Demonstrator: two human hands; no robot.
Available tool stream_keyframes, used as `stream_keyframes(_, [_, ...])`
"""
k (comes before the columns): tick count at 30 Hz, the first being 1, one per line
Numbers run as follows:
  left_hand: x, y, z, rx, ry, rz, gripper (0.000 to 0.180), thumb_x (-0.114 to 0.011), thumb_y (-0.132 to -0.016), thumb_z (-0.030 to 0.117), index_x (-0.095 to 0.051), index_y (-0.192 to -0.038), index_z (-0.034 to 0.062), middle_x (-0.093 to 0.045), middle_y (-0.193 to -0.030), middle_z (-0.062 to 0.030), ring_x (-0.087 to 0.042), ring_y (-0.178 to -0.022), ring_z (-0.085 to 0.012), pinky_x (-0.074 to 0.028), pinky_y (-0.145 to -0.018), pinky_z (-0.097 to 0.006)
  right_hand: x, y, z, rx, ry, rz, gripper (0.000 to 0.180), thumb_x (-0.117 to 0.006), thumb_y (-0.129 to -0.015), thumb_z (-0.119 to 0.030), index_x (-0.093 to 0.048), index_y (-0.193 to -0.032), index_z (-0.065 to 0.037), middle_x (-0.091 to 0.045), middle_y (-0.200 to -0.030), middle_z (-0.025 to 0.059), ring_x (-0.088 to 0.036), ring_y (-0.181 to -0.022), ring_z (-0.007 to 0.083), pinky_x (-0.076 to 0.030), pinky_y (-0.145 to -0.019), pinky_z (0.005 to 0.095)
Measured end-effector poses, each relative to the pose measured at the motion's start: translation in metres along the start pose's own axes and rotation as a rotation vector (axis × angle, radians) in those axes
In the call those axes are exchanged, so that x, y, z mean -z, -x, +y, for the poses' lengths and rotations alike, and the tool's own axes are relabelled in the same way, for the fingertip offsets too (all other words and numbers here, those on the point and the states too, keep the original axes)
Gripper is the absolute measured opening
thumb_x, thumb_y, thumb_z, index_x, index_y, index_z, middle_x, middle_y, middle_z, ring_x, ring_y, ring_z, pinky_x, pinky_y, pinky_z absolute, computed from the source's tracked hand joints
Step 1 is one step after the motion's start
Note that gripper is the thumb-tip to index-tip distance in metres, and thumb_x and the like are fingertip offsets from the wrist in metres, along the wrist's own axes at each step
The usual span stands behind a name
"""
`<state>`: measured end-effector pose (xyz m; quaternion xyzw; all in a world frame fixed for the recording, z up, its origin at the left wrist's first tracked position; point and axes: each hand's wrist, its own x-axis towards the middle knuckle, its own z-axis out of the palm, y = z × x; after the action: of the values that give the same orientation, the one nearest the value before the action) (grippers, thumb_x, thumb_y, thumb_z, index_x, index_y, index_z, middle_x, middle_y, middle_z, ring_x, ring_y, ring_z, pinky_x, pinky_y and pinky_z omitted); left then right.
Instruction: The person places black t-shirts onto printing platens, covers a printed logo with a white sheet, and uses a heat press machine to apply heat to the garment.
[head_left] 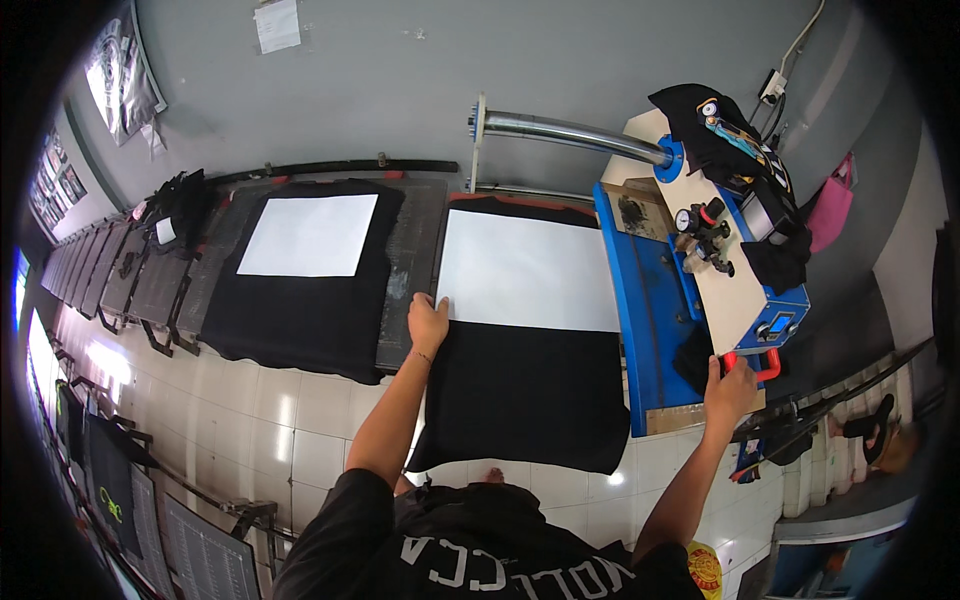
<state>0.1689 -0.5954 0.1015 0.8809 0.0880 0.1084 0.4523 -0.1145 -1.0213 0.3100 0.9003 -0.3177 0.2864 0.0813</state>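
A white sheet (530,268) lies on a black garment (520,390), spread over the platen in front of me. My left hand (428,325) is at the sheet's lower left corner, fingers curled and thumb beside the corner; what lies between them is hidden. To the right stands a blue and cream heat press (735,270). My right hand (732,385) is closed around the red handle (768,366) at its near end. The press head sits to the right of the garment, not over it.
Another black garment (290,315) with a white sheet (310,236) lies on the left platen. More platens (160,285) run off leftward. A metal rail (570,130) reaches the press from the wall. Dark clothes (700,115) are heaped on the press, near a pink bag (833,205).
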Motion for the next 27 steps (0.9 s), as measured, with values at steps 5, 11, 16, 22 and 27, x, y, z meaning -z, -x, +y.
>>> stream_keyframes(5, [-0.022, 0.026, 0.020, 0.009, 0.023, -0.105, 0.024, -0.072, -0.082, 0.023, -0.062, -0.079, 0.0016, -0.066, -0.088, -0.0201, -0.063, -0.090, -0.0386, -0.050, -0.081, -0.046, 0.028, 0.009, 0.012, 0.071, -0.196, -0.055, 0.038, -0.060, -0.095, -0.037, -0.061, -0.105, -0.001, -0.066, -0.097, 0.0198, -0.060, -0.095, 0.0399, -0.043, -0.092, 0.0499])
stream_keyframes(11, [-0.089, 0.061, 0.075, 0.099, 0.067, -0.160, 0.025, -0.076, -0.078, 0.020, -0.060, -0.083, 0.0016, -0.066, -0.088, -0.0198, -0.064, -0.092, -0.0384, -0.051, -0.081, -0.047, -0.026, -0.028, 0.096, 0.076, -0.484, 0.132, 0.042, -0.044, -0.103, -0.033, -0.051, -0.132, -0.004, -0.066, -0.097, 0.0141, -0.060, -0.092, 0.0284, -0.039, -0.095, 0.0426])
stream_keyframes(16, [-0.140, 0.090, 0.108, 0.116, 0.081, -0.150, 0.023, -0.075, -0.080, 0.017, -0.058, -0.084, 0.0017, -0.066, -0.088, -0.0183, -0.064, -0.091, -0.0390, -0.051, -0.080, -0.047, -0.056, -0.055, 0.136, -0.134, -0.788, 0.149, 0.044, -0.042, -0.102, -0.030, -0.048, -0.138, -0.004, -0.062, -0.083, 0.0124, -0.054, -0.064, 0.0205, -0.042, -0.061, 0.0359])
stream_keyframes(22, [-0.192, 0.121, 0.139, 0.045, 0.090, -0.095, 0.019, -0.067, -0.086, 0.015, -0.059, -0.083, -0.0017, -0.065, -0.089, -0.0231, -0.063, -0.090, -0.0418, -0.050, -0.080, -0.049, -0.049, -0.062, 0.117, -0.101, -0.932, 0.329, 0.051, -0.039, -0.096, -0.022, -0.044, -0.143, -0.001, -0.061, -0.082, 0.0105, -0.051, -0.057, 0.0155, -0.039, -0.051, 0.0297])
stream_keyframes(27, [-0.219, 0.140, 0.164, 0.061, 0.154, -0.169, 0.019, -0.066, -0.087, 0.015, -0.059, -0.083, -0.0024, -0.066, -0.089, -0.0238, -0.064, -0.090, -0.0421, -0.050, -0.080, -0.048, -0.051, -0.065, 0.129, -0.044, -0.925, 0.215, 0.062, -0.039, -0.090, -0.014, -0.036, -0.149, 0.002, -0.061, -0.073, 0.0101, -0.052, -0.052, 0.0147, -0.042, -0.049, 0.0289])
